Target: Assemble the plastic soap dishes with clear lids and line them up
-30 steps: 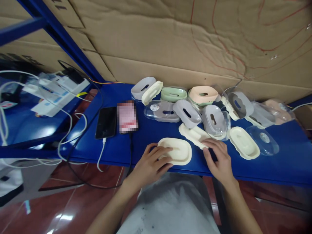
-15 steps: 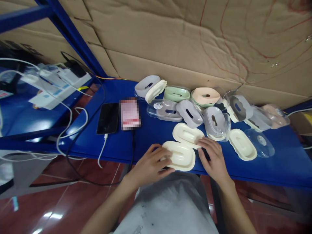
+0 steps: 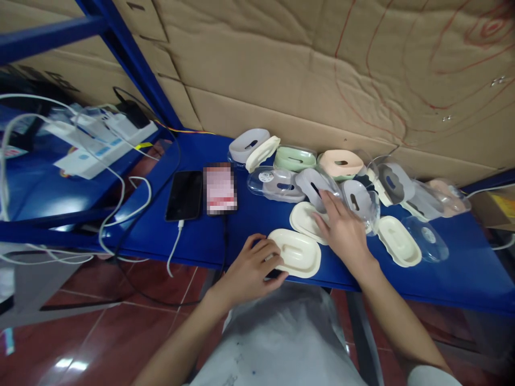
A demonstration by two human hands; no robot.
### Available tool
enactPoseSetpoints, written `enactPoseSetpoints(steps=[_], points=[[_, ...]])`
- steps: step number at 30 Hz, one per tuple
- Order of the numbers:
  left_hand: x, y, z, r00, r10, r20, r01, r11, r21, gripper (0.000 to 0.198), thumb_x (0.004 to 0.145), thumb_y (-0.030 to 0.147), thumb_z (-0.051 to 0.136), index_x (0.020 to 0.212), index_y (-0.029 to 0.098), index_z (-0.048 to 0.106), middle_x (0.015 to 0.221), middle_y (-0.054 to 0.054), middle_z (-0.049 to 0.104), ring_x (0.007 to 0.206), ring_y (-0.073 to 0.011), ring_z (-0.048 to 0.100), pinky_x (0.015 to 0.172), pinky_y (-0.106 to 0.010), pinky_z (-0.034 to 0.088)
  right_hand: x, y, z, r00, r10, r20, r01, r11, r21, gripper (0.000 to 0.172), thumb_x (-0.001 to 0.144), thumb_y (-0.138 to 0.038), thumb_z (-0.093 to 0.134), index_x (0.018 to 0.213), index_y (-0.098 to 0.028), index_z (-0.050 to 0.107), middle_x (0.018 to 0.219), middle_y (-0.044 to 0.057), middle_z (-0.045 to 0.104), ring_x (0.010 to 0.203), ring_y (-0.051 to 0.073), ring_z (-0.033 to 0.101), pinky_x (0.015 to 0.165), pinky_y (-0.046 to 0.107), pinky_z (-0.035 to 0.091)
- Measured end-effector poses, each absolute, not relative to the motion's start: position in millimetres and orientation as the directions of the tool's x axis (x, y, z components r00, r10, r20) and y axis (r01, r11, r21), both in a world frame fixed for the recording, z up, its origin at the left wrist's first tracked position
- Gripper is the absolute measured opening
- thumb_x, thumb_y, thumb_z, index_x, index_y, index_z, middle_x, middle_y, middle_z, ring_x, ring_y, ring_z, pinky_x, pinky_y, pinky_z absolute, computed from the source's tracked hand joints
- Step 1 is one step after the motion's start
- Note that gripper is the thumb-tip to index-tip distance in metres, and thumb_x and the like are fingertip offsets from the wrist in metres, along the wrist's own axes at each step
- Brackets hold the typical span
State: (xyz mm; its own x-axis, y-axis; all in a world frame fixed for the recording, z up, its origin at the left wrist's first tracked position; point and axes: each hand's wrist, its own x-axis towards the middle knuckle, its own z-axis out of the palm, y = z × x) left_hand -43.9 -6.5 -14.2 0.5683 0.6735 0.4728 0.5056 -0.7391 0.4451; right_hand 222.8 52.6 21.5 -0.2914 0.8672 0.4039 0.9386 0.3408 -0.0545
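Note:
A cream oval soap dish base [image 3: 300,254] lies at the table's front edge. My left hand [image 3: 257,265] has its fingers curled at that base's left rim, with the thumb by the front side. Behind it sits a second cream base [image 3: 302,219], partly covered by my right hand [image 3: 341,228]. The right hand is open, its fingers stretched toward a grey slotted soap dish insert [image 3: 311,185], fingertips at the insert's right end; whether they touch it I cannot tell. A third cream base [image 3: 399,241] lies to the right, beside a clear lid [image 3: 428,239].
Along the cardboard wall [image 3: 265,80] are more grey pieces, a green dish [image 3: 295,159] and a peach one [image 3: 341,162], several with clear lids. Left of them lie a black phone [image 3: 184,195] and a blurred pink-screened device [image 3: 220,187]. Cables run from a power strip [image 3: 107,153].
My right hand has left the rear cream base's right end and moved up and away from me to the grey insert. My left hand stays at the front cream base. The view has shifted slightly.

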Motion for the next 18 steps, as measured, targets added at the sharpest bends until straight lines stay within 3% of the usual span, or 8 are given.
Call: enactPoseSetpoints(steps=[3, 7, 9, 13, 18], points=[[-44.5, -6.6, -13.4, 0.55, 0.682, 0.482, 0.525, -0.731, 0.436, 0.008, 0.099, 0.027, 0.069, 0.096, 0.021, 0.066, 0.097, -0.004, 0.072, 0.104, -0.0222, 0.069, 0.103, -0.044, 0.049, 227.1, 64.9, 20.9, -0.25, 0.895, 0.37, 0.952, 0.298, -0.077, 0.044, 0.108, -0.041, 0.055, 0.144, -0.018, 0.064, 0.129, 0.016, 0.076, 0.096, 0.03, 0.075, 0.082, 0.039, 0.054], [-47.0, -4.8, -14.3, 0.542, 0.675, 0.5, 0.464, -0.737, 0.492, 0.008, 0.1, 0.026, 0.069, 0.097, 0.02, 0.064, 0.096, -0.005, 0.07, 0.099, -0.0218, 0.068, 0.098, -0.042, 0.054, 247.5, 50.5, 24.4, -0.108, 0.916, 0.387, 0.888, 0.264, -0.376, 0.048, 0.103, -0.054, 0.063, 0.136, -0.02, 0.07, 0.094, 0.007, 0.079, 0.074, 0.023, 0.071, 0.072, 0.034, 0.055], [-48.9, -4.1, -16.1, 0.547, 0.663, 0.511, 0.426, -0.746, 0.512, 0.01, 0.1, 0.026, 0.071, 0.099, 0.02, 0.063, 0.096, -0.005, 0.07, 0.096, -0.0213, 0.068, 0.096, -0.042, 0.056, 257.2, 31.9, 25.3, -0.021, 0.917, 0.398, 0.827, 0.239, -0.509, 0.048, 0.1, -0.054, 0.069, 0.135, -0.021, 0.071, 0.088, 0.004, 0.077, 0.072, 0.021, 0.069, 0.072, 0.033, 0.056], [-53.0, -4.8, -20.5, 0.569, 0.631, 0.527, 0.417, -0.774, 0.477, 0.026, 0.101, 0.034, 0.073, 0.121, 0.02, 0.064, 0.113, -0.01, 0.07, 0.107, -0.0241, 0.069, 0.099, -0.045, 0.06, 262.8, -16.8, 17.2, -0.019, 0.904, 0.428, 0.765, 0.289, -0.576, 0.041, 0.098, -0.038, 0.074, 0.136, -0.025, 0.07, 0.104, 0.005, 0.079, 0.084, 0.022, 0.072, 0.078, 0.035, 0.059], [-53.6, -8.1, -24.4, 0.539, 0.648, 0.538, 0.448, -0.762, 0.468, 0.051, 0.1, 0.046, 0.074, 0.142, 0.024, 0.057, 0.142, -0.015, 0.058, 0.126, -0.0281, 0.065, 0.1, -0.045, 0.064, 248.2, -69.8, -3.2, -0.236, 0.849, 0.472, 0.742, 0.471, -0.477, 0.056, 0.096, -0.016, 0.074, 0.149, -0.028, 0.061, 0.139, 0.012, 0.072, 0.119, 0.029, 0.072, 0.095, 0.044, 0.057]])
